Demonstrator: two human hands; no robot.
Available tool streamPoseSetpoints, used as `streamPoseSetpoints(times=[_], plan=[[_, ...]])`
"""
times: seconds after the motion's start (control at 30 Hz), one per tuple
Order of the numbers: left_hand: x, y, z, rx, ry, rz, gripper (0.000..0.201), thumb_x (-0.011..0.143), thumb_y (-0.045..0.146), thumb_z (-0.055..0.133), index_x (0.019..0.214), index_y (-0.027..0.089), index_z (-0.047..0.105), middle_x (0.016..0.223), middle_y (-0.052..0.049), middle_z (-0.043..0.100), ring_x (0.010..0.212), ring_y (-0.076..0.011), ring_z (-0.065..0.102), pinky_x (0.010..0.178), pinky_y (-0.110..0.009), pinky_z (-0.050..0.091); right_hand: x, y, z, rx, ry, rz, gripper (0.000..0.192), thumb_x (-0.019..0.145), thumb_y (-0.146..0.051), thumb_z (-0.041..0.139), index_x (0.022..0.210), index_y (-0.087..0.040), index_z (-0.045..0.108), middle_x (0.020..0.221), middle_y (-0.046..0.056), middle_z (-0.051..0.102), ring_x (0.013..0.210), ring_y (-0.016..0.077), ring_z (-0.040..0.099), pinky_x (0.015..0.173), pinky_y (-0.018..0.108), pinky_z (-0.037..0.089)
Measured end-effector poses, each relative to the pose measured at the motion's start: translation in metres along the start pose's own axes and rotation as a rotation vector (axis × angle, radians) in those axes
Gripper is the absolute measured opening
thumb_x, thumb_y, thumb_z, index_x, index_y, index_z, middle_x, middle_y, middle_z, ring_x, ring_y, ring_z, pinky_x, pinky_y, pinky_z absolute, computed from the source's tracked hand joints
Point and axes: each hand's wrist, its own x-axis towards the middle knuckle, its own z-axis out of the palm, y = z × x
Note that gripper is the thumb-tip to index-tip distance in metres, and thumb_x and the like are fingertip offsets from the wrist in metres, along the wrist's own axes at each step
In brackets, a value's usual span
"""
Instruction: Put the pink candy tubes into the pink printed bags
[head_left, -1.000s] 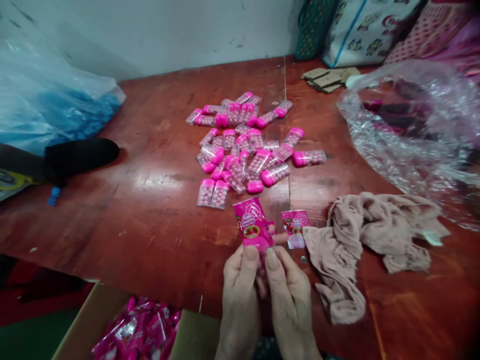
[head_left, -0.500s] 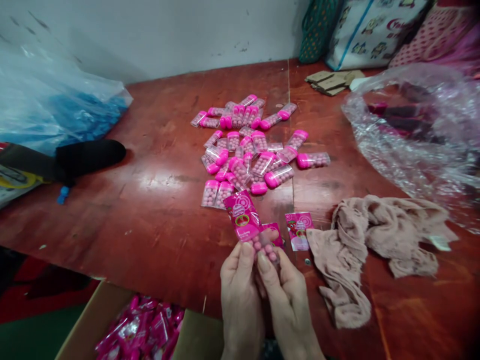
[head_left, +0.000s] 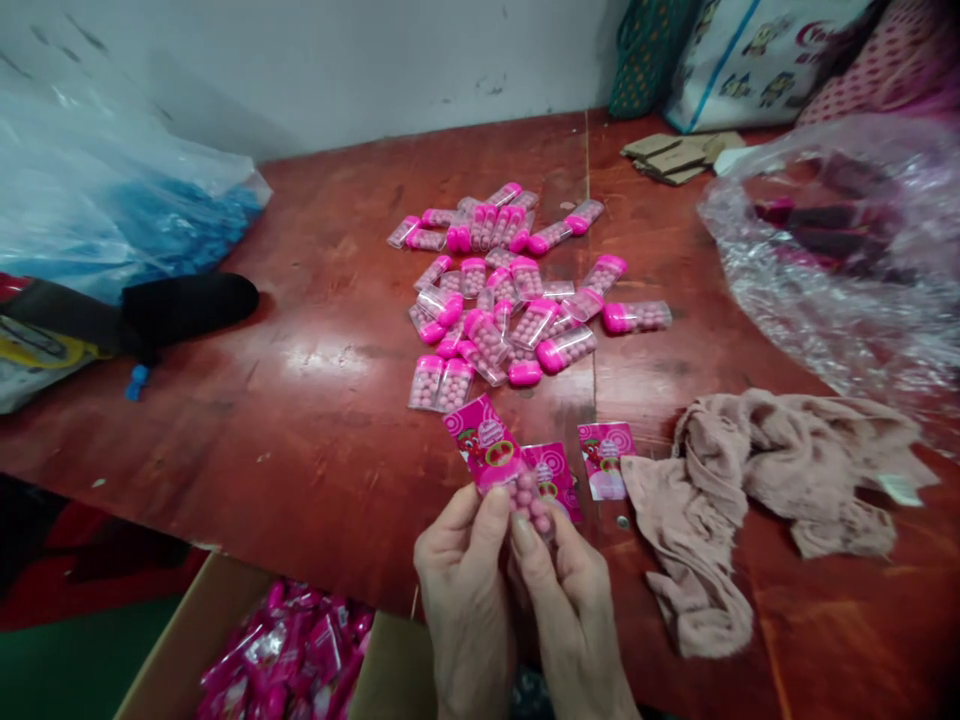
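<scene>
My left hand [head_left: 466, 580] is closed, its thumb and fingers pinching the lower end of a pink printed wrapper sleeve [head_left: 484, 440]. In my right hand [head_left: 568, 600] is a clear candy box [head_left: 531, 502] of pink balls, gripped at its lower end. The box's upper end meets the sleeve's lower edge; whether it is inside is hard to tell. Just beyond my hands, two more printed wrapper sleeves lie flat, one [head_left: 553, 470] partly behind the box and another [head_left: 605, 458] to the right. Farther back lies a pile of pink-capped candy boxes [head_left: 487, 335].
A crumpled beige cloth [head_left: 712, 500] lies right of my hands. Below the table edge at left stands a cardboard box [head_left: 394, 665] with pink packs [head_left: 289, 650]. Plastic bags [head_left: 187, 215] [head_left: 795, 300] flank the red table [head_left: 322, 450], and a black object [head_left: 191, 305] lies left.
The whole view has shifted slightly. The sleeve in my hands now leans more to the left, showing more of its print, and my left hand has moved a little left and down.
</scene>
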Motion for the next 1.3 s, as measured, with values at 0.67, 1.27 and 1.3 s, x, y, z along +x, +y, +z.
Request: streamPoseSetpoints(times=[0.67, 1.27, 1.3], plan=[[0.007, 0.008, -0.002, -0.05, -0.109, -0.227, 0.025, 0.072, 0.036, 0.066, 0.082, 0.013, 0.07, 0.064, -0.005, 0.067, 0.052, -0.0123, 0.057, 0.056, -0.025, 0.048, -0.005, 0.001, -0.002, -0.257, -0.09, -0.162, 0.028, 0.091, -0.04, 0.041, 0.093, -0.02, 0.06, 0.063, 0.002, 0.058, 0.057, 0.0172, 0.056, 0.049, 0.024, 0.04], [0.001, 0.006, -0.004, -0.025, -0.197, -0.121, 0.024, 0.075, 0.037, 0.06, 0.07, 0.015, 0.07, 0.087, -0.012, 0.071, 0.083, -0.0249, 0.064, 0.075, -0.033, 0.049, 0.008, -0.011, -0.014, -0.295, -0.288, -0.215, 0.026, 0.089, -0.033, 0.046, 0.108, -0.017, 0.056, 0.072, 0.003, 0.066, 0.061, 0.0182, 0.063, 0.051, 0.024, 0.043], [0.002, 0.007, -0.005, -0.032, -0.201, -0.114, 0.027, 0.076, 0.039, 0.059, 0.073, 0.015, 0.07, 0.087, -0.011, 0.07, 0.081, -0.0237, 0.064, 0.071, -0.032, 0.05, 0.011, -0.013, -0.013, -0.246, -0.337, -0.209, 0.024, 0.088, -0.032, 0.049, 0.105, -0.018, 0.057, 0.069, 0.001, 0.064, 0.057, 0.0161, 0.061, 0.05, 0.023, 0.042]])
